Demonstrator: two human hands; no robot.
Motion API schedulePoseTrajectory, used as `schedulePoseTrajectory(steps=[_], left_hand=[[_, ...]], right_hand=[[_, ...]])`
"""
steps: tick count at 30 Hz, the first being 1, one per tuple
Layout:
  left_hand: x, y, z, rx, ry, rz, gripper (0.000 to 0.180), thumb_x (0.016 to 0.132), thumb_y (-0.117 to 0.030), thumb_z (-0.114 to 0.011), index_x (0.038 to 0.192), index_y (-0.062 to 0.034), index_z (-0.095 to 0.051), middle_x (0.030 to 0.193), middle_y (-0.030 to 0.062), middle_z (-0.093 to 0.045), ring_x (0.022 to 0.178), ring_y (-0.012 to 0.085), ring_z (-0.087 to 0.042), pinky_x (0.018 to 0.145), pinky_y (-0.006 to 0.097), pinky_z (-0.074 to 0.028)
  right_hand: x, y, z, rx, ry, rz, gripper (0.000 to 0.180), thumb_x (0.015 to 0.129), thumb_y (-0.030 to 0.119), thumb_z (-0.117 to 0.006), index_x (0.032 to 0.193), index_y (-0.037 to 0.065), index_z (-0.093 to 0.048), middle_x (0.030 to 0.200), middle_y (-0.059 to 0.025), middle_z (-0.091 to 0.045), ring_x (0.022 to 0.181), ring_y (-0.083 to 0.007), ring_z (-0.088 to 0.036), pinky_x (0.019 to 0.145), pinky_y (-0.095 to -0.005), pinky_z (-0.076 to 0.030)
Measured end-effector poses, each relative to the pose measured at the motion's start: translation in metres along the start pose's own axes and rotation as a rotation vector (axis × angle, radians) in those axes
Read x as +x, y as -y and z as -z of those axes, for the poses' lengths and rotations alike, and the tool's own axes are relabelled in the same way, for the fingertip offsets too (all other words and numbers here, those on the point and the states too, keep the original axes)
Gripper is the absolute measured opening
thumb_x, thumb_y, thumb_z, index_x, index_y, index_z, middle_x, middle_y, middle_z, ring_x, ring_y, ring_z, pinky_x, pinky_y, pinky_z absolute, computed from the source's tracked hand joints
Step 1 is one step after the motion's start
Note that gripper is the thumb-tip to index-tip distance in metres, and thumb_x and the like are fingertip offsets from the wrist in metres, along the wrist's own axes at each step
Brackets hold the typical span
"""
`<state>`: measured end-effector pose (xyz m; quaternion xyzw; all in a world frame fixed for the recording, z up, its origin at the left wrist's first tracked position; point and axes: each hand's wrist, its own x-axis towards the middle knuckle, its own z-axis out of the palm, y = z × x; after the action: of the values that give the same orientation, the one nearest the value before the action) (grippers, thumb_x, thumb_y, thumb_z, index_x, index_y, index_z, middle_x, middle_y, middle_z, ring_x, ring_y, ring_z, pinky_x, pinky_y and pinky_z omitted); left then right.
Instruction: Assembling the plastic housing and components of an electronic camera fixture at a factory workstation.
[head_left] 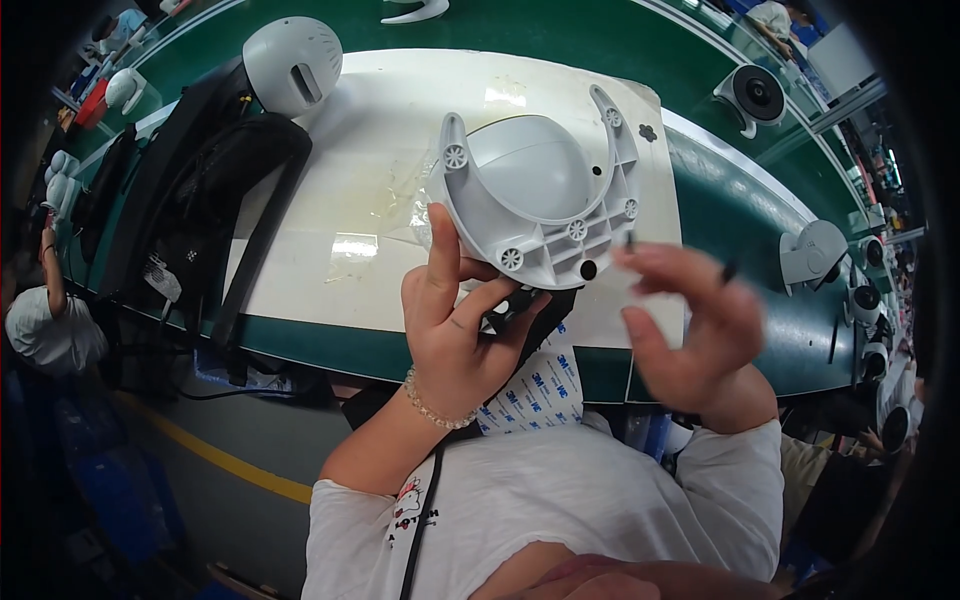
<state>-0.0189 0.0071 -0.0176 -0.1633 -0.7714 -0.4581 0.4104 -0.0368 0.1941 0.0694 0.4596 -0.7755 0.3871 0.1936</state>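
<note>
A pale grey plastic housing [540,165] with a rounded dome and a ribbed, two-armed base lies on the white board, its ribs facing up. Black round pads or holes show on it. My left hand [455,325] is at its near left edge, one finger raised along the rim. Its other fingers are closed on a black sheet [548,318] with light spots, partly hidden by them. A white printed backing sheet [540,385] hangs beneath. My right hand [695,325], blurred, hovers at the housing's near right corner, thumb and fingers apart. A small dark spot shows by its fingertip.
The white board [330,210] lies on a green table [720,200]. At the left stand black bags [225,165] and another grey dome housing [292,65]. Round-faced devices [752,95] and more grey housings [815,250] stand at the right. Other people sit at both sides.
</note>
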Motion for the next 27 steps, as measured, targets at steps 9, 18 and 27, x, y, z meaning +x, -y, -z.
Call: schedulePoseTrajectory(steps=[9,18,27], left_hand=[[0.004,-0.005,0.0,-0.01,0.027,0.027,0.028,0.057,-0.007,-0.076,0.08,-0.0067,-0.06,0.135,0.0254,-0.03,0.07,0.0182,-0.058,0.063,0.029,-0.038],[0.004,-0.007,0.002,0.04,0.036,0.029,0.027,0.056,-0.007,-0.076,0.079,-0.0073,-0.061,0.135,0.025,-0.03,0.07,0.0163,-0.058,0.065,0.028,-0.037],[0.003,-0.005,0.002,0.05,0.03,0.028,0.029,0.057,-0.007,-0.076,0.08,-0.0064,-0.06,0.135,0.0256,-0.03,0.072,0.0169,-0.057,0.068,0.028,-0.035]], right_hand=[[0.032,-0.019,-0.004,0.33,0.016,-0.296,0.052,0.08,-0.002,-0.054,0.124,0.004,-0.028,0.095,-0.0099,-0.053,0.081,-0.0122,-0.051,0.083,-0.0283,-0.037],[0.02,-0.01,-0.011,-0.476,-0.012,0.072,0.044,0.071,-0.003,-0.058,0.112,0.006,-0.045,0.091,-0.0026,-0.063,0.093,-0.0176,-0.059,0.097,-0.0419,-0.018],[0.016,-0.02,0.018,-0.225,-0.04,-0.207,0.025,0.076,0.011,-0.063,0.1,0.01,-0.055,0.122,-0.011,-0.048,0.122,-0.0291,-0.038,0.101,-0.0436,-0.018]])
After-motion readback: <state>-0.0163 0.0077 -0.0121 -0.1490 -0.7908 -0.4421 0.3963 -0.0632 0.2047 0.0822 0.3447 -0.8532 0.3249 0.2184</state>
